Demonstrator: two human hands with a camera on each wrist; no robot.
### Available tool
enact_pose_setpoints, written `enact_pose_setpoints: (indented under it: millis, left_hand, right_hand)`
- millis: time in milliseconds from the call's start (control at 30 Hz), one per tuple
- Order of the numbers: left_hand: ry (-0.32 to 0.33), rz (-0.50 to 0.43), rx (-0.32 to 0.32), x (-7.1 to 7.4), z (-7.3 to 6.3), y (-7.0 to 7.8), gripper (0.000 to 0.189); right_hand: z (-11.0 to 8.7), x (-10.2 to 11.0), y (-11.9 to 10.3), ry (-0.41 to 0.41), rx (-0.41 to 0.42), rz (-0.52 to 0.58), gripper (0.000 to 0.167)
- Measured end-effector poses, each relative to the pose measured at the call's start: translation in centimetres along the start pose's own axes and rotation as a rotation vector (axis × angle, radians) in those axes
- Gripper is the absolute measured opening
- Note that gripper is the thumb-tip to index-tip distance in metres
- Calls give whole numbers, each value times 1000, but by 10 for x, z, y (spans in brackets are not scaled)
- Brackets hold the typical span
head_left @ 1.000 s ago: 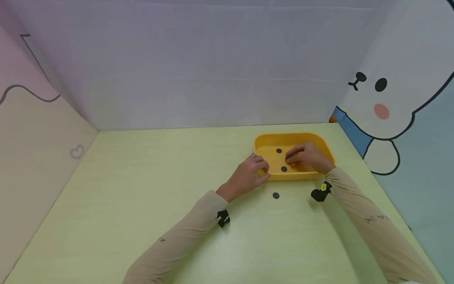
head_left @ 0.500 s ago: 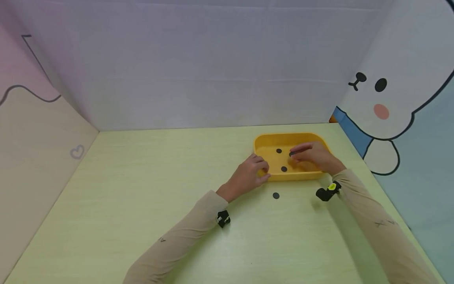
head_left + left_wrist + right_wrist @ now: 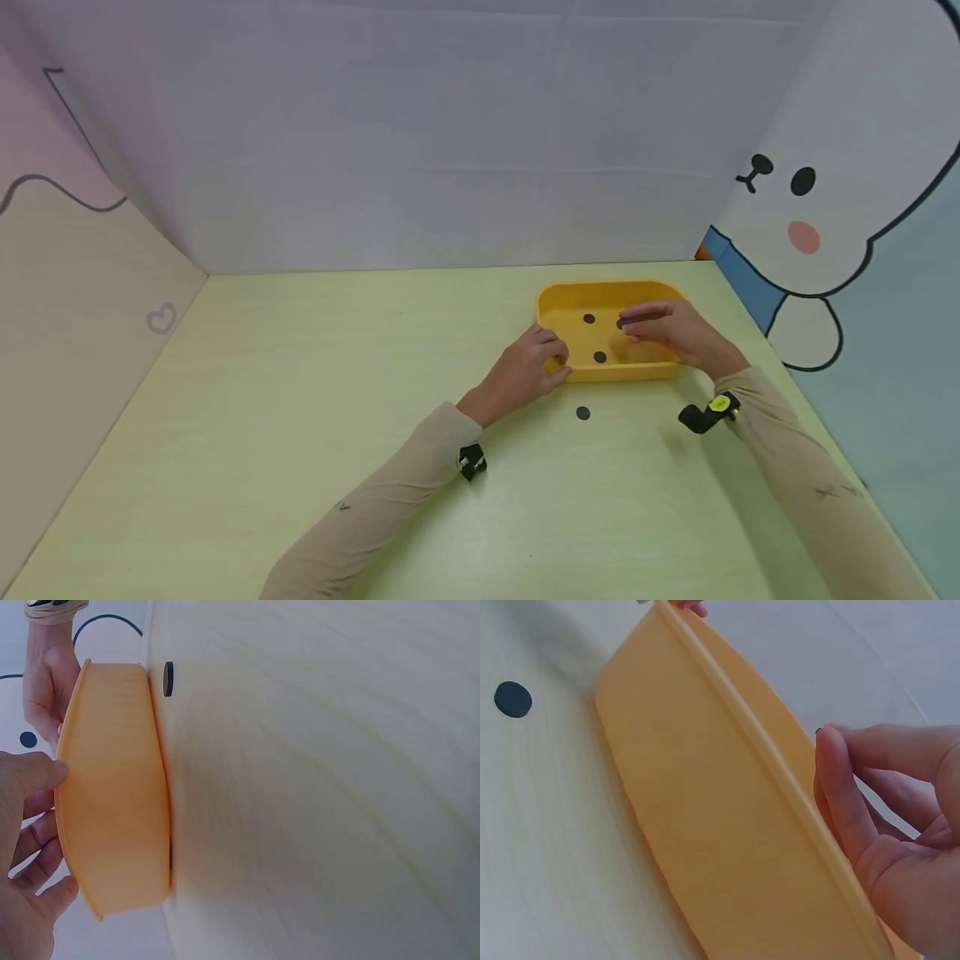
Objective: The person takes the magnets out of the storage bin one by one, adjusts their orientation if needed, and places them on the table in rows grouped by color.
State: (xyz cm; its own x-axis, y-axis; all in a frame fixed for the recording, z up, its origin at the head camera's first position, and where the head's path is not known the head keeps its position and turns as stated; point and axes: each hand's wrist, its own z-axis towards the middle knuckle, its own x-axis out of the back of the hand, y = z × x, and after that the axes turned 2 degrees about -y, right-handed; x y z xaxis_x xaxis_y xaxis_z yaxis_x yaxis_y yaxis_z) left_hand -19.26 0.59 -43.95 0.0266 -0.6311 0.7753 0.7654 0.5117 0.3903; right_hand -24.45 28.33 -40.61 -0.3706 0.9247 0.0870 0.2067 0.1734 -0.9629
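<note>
A yellow rectangular tray point(image 3: 622, 373) stands on the table toward the back right. My left hand point(image 3: 517, 377) grips its front left corner; in the left wrist view the thumb lies at the rim and the fingers curl beside it. Over the tray's right half, my right hand point(image 3: 684, 335) pinches a small dark disc point(image 3: 622, 323) between thumb and fingertips. In the right wrist view the fingers hide nearly all of that disc. Two similar discs lie on the tray floor, a rear disc point(image 3: 589, 318) and a front disc point(image 3: 600, 357).
One more dark disc point(image 3: 513, 699) lies flat on the pale green table point(image 3: 300, 375), just in front of the tray. A grey-white backdrop point(image 3: 375, 142) rises behind the table's far edge, and a printed panel point(image 3: 870, 275) borders its right side.
The right hand has shifted right and slightly back over the tray, with the disc still pinched in its fingertips. My left hand and the other discs have stayed in place.
</note>
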Motion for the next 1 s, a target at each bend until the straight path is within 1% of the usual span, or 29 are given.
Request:
enact_pose_setpoints:
  millis: [167,267,367,533,700,833,1000]
  left_hand:
    - [-2,-14,2,0,0,1,11]
    - [2,-10,2,0,1,0,12]
    - [7,-8,5,-1,1,-1,12]
    - [-4,-12,19,-1,0,-2,12]
    - [-25,-7,31,-2,-1,-3,11]
    - [-30,-13,36,-2,-1,-4,11]
    - [-15,-15,27,-1,0,-6,11]
  right_hand:
    - [-9,0,-1,-11,0,50,21]
    - [-15,-1,-3,-17,-4,94,20]
    - [-20,-2,-4,-23,-4,109,20]
    - [-27,-5,-5,-29,-5,91,23]
    - [-33,-7,-2,-48,10,90,19]
    - [-38,-10,0,-75,28,109,19]
    - [-43,-13,1,-99,32,157,20]
